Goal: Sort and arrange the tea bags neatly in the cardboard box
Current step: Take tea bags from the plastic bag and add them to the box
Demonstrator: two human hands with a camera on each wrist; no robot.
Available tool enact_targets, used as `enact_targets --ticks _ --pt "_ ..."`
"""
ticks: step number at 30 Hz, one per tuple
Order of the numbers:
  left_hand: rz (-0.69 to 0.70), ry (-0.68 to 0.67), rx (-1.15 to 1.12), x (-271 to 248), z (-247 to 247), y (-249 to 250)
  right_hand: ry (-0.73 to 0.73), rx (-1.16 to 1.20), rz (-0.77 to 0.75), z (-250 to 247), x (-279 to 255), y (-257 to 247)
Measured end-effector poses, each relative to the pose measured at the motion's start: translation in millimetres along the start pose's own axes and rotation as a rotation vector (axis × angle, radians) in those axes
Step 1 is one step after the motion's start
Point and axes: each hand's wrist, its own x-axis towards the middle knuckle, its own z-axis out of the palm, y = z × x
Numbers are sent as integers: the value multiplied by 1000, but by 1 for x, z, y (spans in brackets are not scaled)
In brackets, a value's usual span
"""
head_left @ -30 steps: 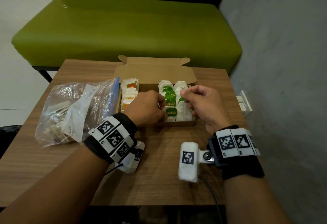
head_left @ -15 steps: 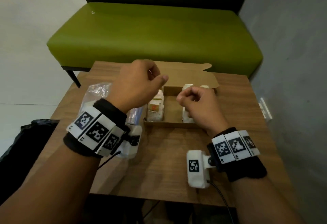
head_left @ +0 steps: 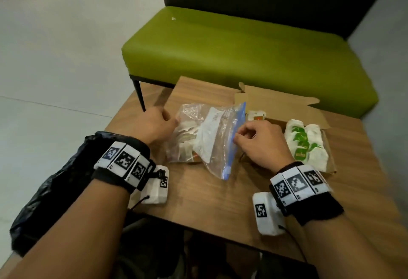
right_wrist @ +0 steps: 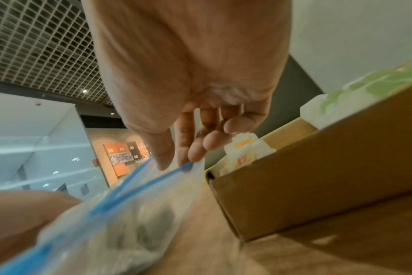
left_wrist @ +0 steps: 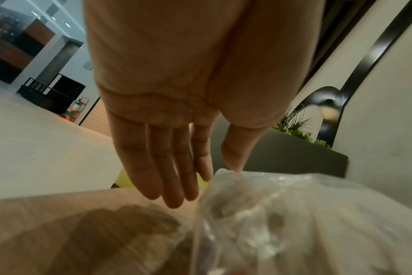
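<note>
A clear zip bag of loose tea bags lies on the wooden table, left of the open cardboard box. Green-labelled tea bags fill the box's right side, and orange-labelled ones stand at its left. My right hand pinches the bag's blue zip strip between thumb and forefinger. At the bag's far left end is my left hand; in the left wrist view its fingers are straight and the thumb tip touches the bag.
A green bench stands just behind the table. A black plastic bag hangs off the table's left side, under my left forearm. The box wall stands right beside my right hand. A grey wall runs along the right.
Both hands have left the box and gone left to the zip bag. The right hand now pinches its zip strip, and the left hand has come down to the bag's far end.
</note>
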Motion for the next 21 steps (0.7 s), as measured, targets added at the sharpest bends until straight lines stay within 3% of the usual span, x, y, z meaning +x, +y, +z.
enact_targets --ticks 4,8,12,15,21 --pt "-4 -34 -14 -7 -2 0 117 -88 -211 13 2 -14" --pt "-40 -108 -208 -7 -1 -6 -43 -177 -477 21 1 -27" --pt "-27 -120 -410 -4 3 -8 -257 -371 -258 21 1 -34" --pt "7 -105 -438 -3 6 -8 -295 -356 -179 22 2 -42" --pt "54 -226 -411 -3 5 -11 -291 -224 -100 33 3 -46"
